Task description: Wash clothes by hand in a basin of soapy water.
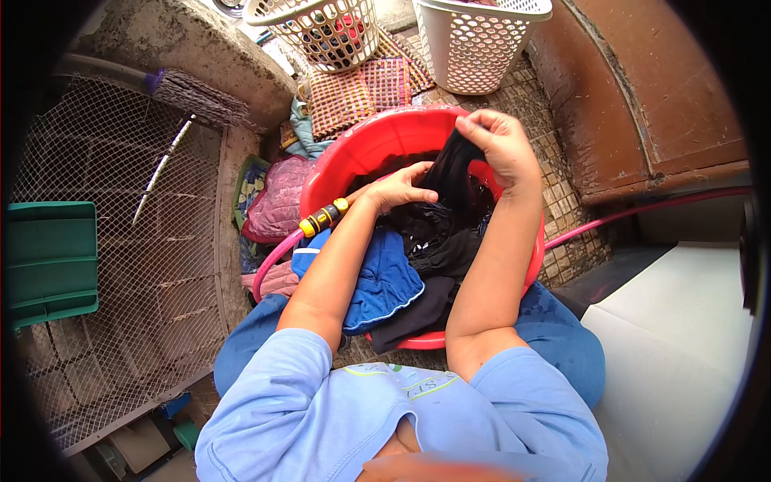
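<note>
A red plastic basin [385, 135] stands between my knees, with dark wet clothes [433, 229] lying in it. My right hand [503, 144] pinches the top of a black cloth [455, 162] at the basin's far right rim and holds it up. Beside that cloth's left edge is my left hand [397, 188], its thumb and fingers apart; whether they grip the fabric is hidden. Under my left forearm, a blue cloth with pale trim [382, 277] drapes over the near rim. A dark cloth [415, 313] hangs over the rim next to it.
A pink hose [280, 259] with a yellow-black connector [324, 217] crosses the left rim. Two perforated laundry baskets [319, 33] [476, 45] stand beyond, near a woven mat [361, 90]. Wire mesh [120, 156] is at left; a brown panel [662, 78] and white surface [668, 337] are right.
</note>
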Action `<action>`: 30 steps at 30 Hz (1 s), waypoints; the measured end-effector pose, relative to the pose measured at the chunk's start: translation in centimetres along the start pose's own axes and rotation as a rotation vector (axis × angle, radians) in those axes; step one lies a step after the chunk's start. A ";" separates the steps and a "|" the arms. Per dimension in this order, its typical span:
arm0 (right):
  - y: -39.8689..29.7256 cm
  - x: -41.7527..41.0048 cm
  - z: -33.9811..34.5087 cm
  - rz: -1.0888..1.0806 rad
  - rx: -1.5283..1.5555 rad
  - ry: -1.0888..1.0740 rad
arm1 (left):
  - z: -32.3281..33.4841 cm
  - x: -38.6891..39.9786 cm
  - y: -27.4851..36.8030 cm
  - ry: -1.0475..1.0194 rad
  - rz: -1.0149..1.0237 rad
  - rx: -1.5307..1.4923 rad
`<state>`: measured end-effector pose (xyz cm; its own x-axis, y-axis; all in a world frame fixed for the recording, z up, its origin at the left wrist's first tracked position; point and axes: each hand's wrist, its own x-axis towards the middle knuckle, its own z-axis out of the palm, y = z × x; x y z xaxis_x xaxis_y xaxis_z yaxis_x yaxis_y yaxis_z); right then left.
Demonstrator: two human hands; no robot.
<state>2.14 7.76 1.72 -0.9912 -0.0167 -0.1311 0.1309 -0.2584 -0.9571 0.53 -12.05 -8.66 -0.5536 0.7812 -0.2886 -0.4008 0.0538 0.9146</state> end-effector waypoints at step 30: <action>5.3 2.3 -5.2 0.306 -0.648 0.271 | 1.8 3.2 3.0 0.973 0.608 0.937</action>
<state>0.62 11.35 -4.97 -0.8811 0.2630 -0.3929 0.4657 0.3391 -0.8174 -1.06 -8.29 -6.33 -0.8716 0.1372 0.4707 0.4630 0.5462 0.6981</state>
